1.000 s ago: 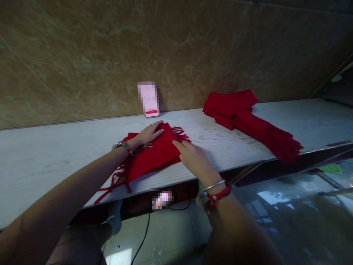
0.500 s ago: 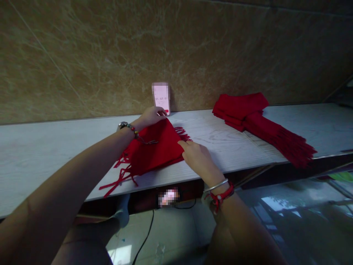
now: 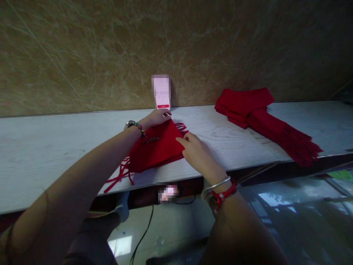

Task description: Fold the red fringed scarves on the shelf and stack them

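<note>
A red fringed scarf [image 3: 156,151] lies folded on the pale wood-grain shelf, with fringe strands at its near left and far right. At the far edge of the scarf, my left hand [image 3: 160,117] is closed, its fingers curled around the upper corner. My right hand [image 3: 196,151] pinches the right edge, thumb on top of the cloth; the fingers under it are partly hidden. Another red scarf [image 3: 245,105] rests folded on the right of the shelf, its fringed end [image 3: 302,147] hanging toward the front edge.
A phone [image 3: 162,92] with a lit screen leans on the brown marbled wall [image 3: 110,55] just beyond my left hand. The shelf [image 3: 55,147] is narrow and runs left to right. Below its front edge are a blurred bright patch, a dark cable [image 3: 143,235] and a tiled floor.
My view has shifted slightly. Both hands remain at the folded scarf, and my right thumb reaches a little farther over its right edge. The other scarf lies as before.
</note>
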Motion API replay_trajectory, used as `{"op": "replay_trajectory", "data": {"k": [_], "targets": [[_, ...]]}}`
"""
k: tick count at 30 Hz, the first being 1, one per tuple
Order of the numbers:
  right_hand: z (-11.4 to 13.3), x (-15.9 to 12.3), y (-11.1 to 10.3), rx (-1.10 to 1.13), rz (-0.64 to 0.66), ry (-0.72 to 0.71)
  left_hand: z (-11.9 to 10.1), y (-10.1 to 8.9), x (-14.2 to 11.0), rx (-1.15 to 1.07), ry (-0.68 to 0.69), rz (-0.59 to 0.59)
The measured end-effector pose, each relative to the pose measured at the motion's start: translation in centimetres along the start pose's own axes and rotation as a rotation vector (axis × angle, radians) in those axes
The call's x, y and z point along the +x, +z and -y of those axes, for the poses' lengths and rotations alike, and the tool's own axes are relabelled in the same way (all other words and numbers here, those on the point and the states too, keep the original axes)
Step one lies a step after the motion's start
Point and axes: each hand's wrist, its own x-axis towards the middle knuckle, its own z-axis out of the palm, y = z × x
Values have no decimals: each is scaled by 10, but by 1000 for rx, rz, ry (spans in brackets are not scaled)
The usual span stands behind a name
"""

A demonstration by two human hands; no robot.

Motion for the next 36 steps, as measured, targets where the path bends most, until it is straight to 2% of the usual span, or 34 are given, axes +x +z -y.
{"op": "replay_trajectory", "data": {"k": [4,7,11,14,17,19,21,24,26,30,36], "targets": [[-5,1,8,1,54,-124,-21,7,-19,106,-40,-93],[-9,0,11,23,96,-160,-24,10,-47,135,-61,-99],[-14,-3,9,70,159,-147,-1,8,-85,159,-121,44],[-18,-2,4,100,254,-110,23,5,-101,155,-98,157],[-16,-1,-5,82,314,-64,39,4,-105,75,-81,144],[-11,2,-14,60,288,-37,46,5,-105,-1,-57,51],[-2,7,-21,58,192,-45,50,7,-106,-75,-58,-83],[15,23,-22,89,9,-95,58,6,-110,-137,-153,-245],[26,38,-15,106,-57,-116,65,3,-114,-177,-252,-299],[41,66,9,99,-31,-124,81,-7,-122,-299,-413,-272],[38,79,35,16,39,-86,90,-14,-130,-630,-388,-105]]}}
